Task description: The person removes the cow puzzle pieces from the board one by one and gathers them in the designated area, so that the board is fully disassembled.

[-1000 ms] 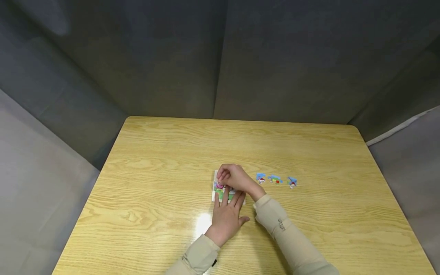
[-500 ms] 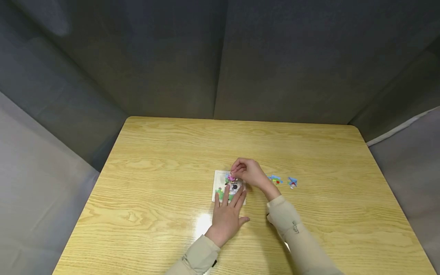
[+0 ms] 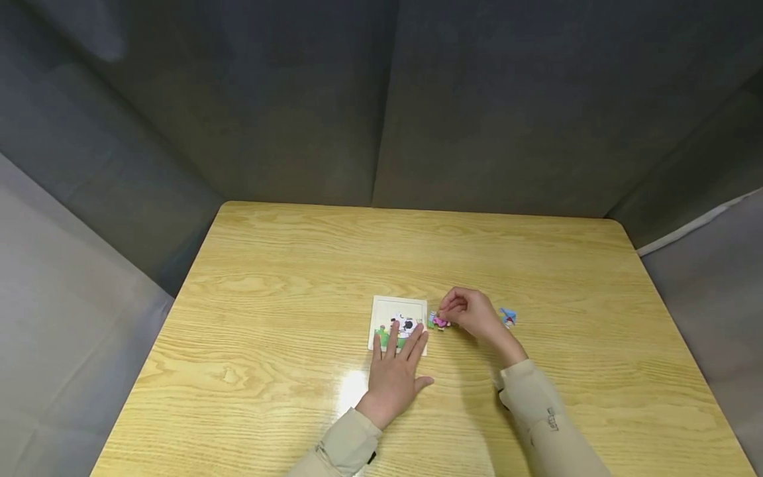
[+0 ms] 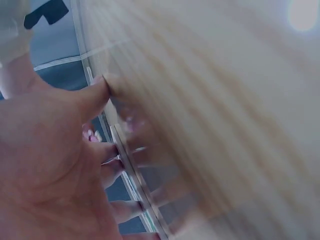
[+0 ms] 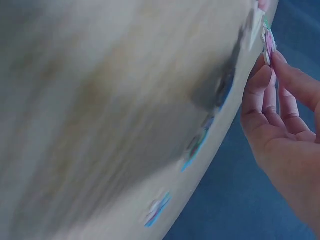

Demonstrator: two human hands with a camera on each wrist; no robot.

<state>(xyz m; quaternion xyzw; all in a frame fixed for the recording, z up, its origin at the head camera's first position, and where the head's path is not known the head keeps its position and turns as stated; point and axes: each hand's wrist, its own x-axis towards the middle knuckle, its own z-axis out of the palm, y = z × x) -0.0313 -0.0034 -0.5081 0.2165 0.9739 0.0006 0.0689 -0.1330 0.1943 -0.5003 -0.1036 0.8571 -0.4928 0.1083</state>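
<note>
A small square jigsaw puzzle board [image 3: 384, 306] lies on the table in the head view, with green and black-and-white picture parts low in its frame and a bare upper area. My left hand [image 3: 393, 383] rests on its near part with fingers spread and straight; the left wrist view shows the fingertips at the board's edge. My right hand [image 3: 475, 317] pinches a pink and green puzzle piece [image 3: 440, 322] between thumb and fingertips, just right of the board. In the right wrist view this piece [image 5: 269, 44] is held above the table surface.
A blue puzzle piece [image 3: 508, 317] lies to the right of the right hand on the wooden table [image 3: 286, 265]. Another loose piece [image 5: 196, 145] shows in the right wrist view but is hidden by the hand from the head. Grey curtains [image 3: 298, 99] enclose the table.
My right hand has lifted the pink piece off the upper part of the board and carried it right, past the board's edge. The left hand has stayed in place.
</note>
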